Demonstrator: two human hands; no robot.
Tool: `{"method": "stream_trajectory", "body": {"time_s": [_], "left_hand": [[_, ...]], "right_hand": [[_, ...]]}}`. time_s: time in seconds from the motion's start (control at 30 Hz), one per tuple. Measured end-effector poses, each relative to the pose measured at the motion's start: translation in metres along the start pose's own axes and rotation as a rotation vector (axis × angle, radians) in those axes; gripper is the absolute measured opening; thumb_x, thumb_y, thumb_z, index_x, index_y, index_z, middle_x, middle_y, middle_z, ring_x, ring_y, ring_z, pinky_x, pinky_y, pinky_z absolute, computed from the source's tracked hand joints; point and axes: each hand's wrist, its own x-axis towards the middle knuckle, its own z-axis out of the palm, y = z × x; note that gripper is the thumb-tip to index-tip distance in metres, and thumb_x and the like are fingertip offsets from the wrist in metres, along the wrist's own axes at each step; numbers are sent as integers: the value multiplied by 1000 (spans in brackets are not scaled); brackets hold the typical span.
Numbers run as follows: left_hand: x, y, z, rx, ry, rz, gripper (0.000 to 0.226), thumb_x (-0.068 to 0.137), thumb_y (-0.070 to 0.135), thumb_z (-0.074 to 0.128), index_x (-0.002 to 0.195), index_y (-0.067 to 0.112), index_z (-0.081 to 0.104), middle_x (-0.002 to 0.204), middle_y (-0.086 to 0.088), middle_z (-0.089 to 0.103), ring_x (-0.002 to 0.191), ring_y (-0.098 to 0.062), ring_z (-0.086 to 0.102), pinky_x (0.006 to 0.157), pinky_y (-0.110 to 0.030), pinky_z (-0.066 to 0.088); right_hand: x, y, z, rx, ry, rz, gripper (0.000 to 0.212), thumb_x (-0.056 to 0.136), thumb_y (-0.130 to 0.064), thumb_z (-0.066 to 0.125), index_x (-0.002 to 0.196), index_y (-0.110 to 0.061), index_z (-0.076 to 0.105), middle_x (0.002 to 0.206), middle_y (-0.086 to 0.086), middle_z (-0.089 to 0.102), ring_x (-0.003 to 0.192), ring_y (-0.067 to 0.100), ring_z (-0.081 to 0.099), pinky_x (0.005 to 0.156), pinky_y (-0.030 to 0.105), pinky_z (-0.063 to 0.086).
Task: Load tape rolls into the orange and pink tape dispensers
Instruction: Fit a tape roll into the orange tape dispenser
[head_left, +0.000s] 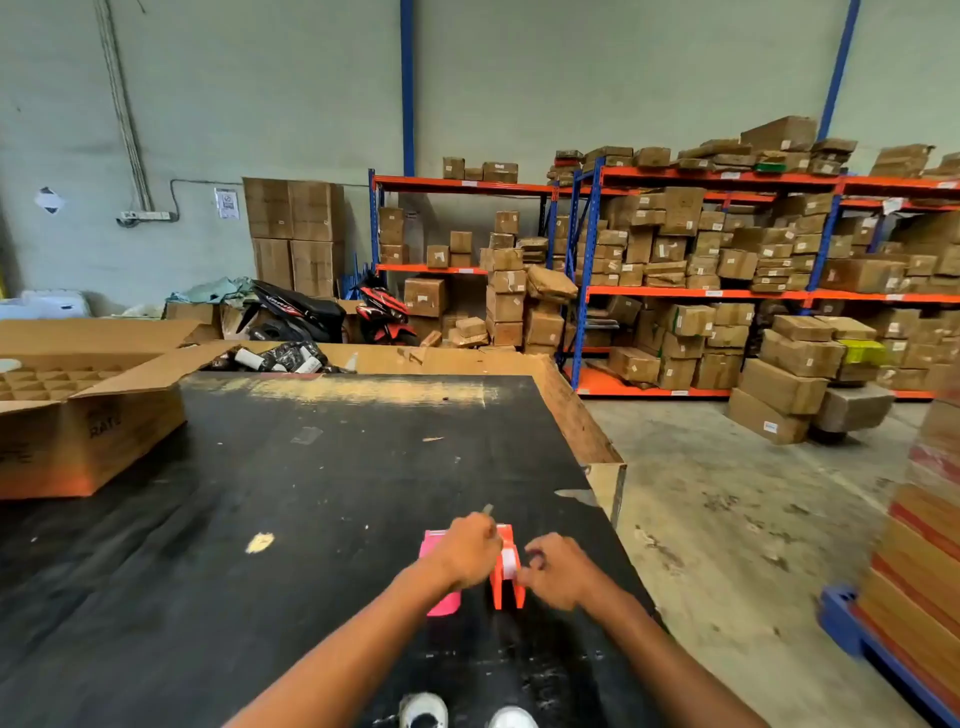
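Observation:
An orange tape dispenser stands on the black table near its right edge, with a clear tape roll seated in it. A pink tape dispenser stands right beside it on the left, mostly hidden under my left hand. My left hand rests over both dispensers' tops with fingers curled. My right hand is curled against the right side of the orange dispenser, fingertips at the tape roll. The image is blurred, so the exact grip is unclear.
An open cardboard box with dividers sits at the table's left. Another box of wrapped rolls lies at the far edge. Shelves of cartons fill the right. A stacked pallet stands at the right. Shoes show below.

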Motion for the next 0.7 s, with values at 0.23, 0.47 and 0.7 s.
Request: {"method": "stream_trajectory", "body": {"time_s": [0.23, 0.47, 0.7], "left_hand": [[3, 3, 22, -150, 35, -121, 37, 93, 14, 38, 104, -14, 59, 118, -34, 61, 113, -44, 57, 89, -43, 47], [8, 12, 13, -512, 172, -160, 42, 96, 43, 35, 97, 10, 61, 94, -14, 65, 81, -25, 60, 77, -42, 56], [-10, 18, -1, -562, 195, 66, 39, 100, 43, 21, 125, 21, 40, 105, -13, 67, 81, -23, 64, 73, -31, 52]], "right_hand": [[-3, 8, 26, 133, 150, 13, 32, 84, -21, 54, 53, -19, 46, 80, 22, 71, 75, 37, 67, 67, 41, 54], [-21, -19, -3, 194, 314, -196, 12, 86, -15, 58, 94, -12, 67, 88, 5, 66, 75, 21, 64, 71, 40, 55], [-33, -41, -35, 551, 201, -220, 23, 98, -23, 43, 105, -22, 65, 78, -17, 62, 69, 0, 59, 56, 6, 45]]}}
